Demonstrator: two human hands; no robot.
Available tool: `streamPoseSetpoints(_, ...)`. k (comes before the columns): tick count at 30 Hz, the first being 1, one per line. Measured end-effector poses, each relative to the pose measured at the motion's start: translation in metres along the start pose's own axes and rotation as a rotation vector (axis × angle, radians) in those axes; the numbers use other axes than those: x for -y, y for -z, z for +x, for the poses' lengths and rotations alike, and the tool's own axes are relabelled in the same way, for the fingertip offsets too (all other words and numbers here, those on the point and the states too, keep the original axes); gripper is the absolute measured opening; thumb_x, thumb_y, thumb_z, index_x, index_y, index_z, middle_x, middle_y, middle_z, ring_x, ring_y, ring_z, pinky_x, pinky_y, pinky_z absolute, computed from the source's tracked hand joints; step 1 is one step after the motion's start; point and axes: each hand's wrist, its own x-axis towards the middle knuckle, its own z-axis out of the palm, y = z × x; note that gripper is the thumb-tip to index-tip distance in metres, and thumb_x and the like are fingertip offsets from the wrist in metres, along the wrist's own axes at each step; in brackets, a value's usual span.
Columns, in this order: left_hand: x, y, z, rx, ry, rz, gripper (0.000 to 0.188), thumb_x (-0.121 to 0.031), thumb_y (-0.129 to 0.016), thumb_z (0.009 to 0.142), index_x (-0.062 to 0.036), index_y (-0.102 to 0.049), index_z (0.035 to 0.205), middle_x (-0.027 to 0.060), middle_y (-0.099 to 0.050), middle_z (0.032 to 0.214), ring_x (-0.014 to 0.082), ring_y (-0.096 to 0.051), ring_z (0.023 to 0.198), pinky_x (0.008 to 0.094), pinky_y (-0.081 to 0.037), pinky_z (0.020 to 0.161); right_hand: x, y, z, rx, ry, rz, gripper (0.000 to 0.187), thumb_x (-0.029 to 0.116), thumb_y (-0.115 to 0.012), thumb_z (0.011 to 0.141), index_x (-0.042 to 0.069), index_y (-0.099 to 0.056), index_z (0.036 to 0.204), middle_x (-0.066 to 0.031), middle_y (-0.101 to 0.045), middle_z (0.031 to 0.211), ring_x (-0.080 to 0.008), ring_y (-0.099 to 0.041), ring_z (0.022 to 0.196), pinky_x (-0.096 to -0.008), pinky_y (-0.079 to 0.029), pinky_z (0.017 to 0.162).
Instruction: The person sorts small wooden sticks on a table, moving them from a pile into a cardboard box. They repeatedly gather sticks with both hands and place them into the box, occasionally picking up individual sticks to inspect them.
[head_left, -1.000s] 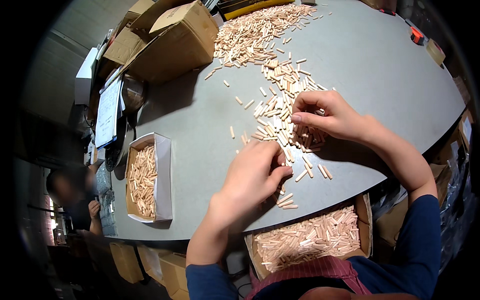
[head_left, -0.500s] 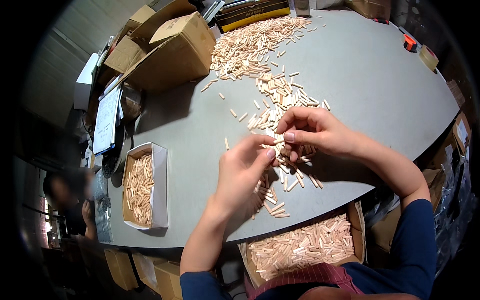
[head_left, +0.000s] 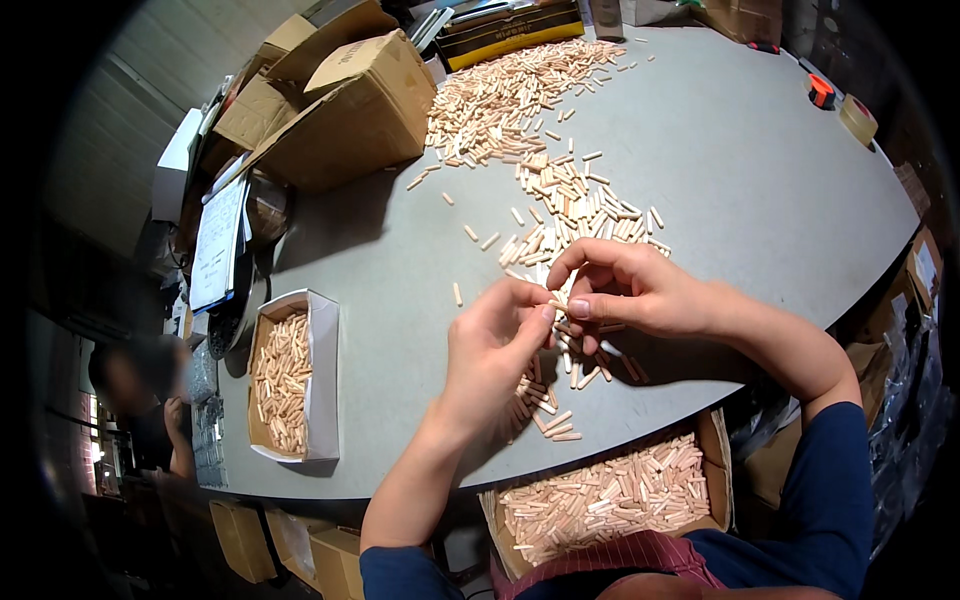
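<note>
A grey round-edged table (head_left: pixel 720 190) is seen from above, with both bare hands raised just over its near middle. The left hand (head_left: pixel 492 345) and the right hand (head_left: pixel 625 290) are brought together, fingertips meeting at a single pale wooden dowel (head_left: pixel 556 305), which is pinched between the thumb and forefinger of each hand. The remaining fingers of the right hand are curled loosely inward; those of the left are drawn together behind the pinch.

Compared with the frame one second ago, the hands have been lifted off the scattered pegs — then the left palm lay flat on the table and the right fingers were pressed into the pile, whereas the hands are now closed on one piece between them.

A loose spread of dowels (head_left: pixel 570 205) lies directly beneath and toward 12 o'clock of the hands, running on into a denser heap (head_left: pixel 500 95) at about 11 o'clock. At 6 o'clock, against the person's body, an open cardboard tray (head_left: pixel 715 440) filled with dowels is seen. At 9 o'clock a smaller white-sided box (head_left: pixel 322 370), partly filled, rests near the table edge. Brown cartons (head_left: pixel 350 105) are stacked at 10 o'clock — another person, blurred, is seated at far left.
</note>
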Motion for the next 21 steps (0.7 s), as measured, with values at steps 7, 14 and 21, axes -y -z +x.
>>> streamPoseSetpoints(7, 0.001, -0.005, -0.002, 0.055, 0.067, -0.102, 0.014, -0.007, -0.065, 0.101, 0.0019, -0.064, 0.112, 0.0038, -0.070, 0.098, 0.0069, -0.064, 0.085, 0.0216, -0.051, 0.075, 0.005, -0.004, -0.001, 0.044, -0.013, 0.052, 0.029, 0.019, -0.059, 0.106, 0.005, -0.051, 0.129, -0.0072, -0.069, 0.088, -0.0153, -0.072, 0.080, -0.0291, -0.056, 0.071)
streamPoseSetpoints(14, -0.009, -0.006, -0.004, 0.057, 0.056, -0.054, 0.015, -0.010, -0.064, 0.102, 0.0022, -0.065, 0.111, 0.0028, -0.069, 0.097, 0.0058, -0.062, 0.085, 0.0208, -0.049, 0.074, 0.002, -0.004, -0.001, -0.001, 0.035, -0.077, 0.027, 0.019, -0.061, 0.104, 0.005, -0.054, 0.127, -0.0060, -0.070, 0.087, -0.0118, -0.069, 0.083, -0.0290, -0.054, 0.074)
streamPoseSetpoints(21, -0.006, -0.006, -0.006, 0.037, 0.019, 0.010, 0.016, -0.012, -0.064, 0.102, 0.0023, -0.065, 0.109, 0.0013, -0.068, 0.096, 0.0050, -0.060, 0.084, 0.0210, -0.048, 0.073, 0.004, -0.007, -0.002, -0.026, 0.040, -0.118, 0.028, 0.016, -0.064, 0.102, 0.005, -0.056, 0.126, -0.0055, -0.070, 0.090, -0.0112, -0.067, 0.085, -0.0296, -0.054, 0.078)
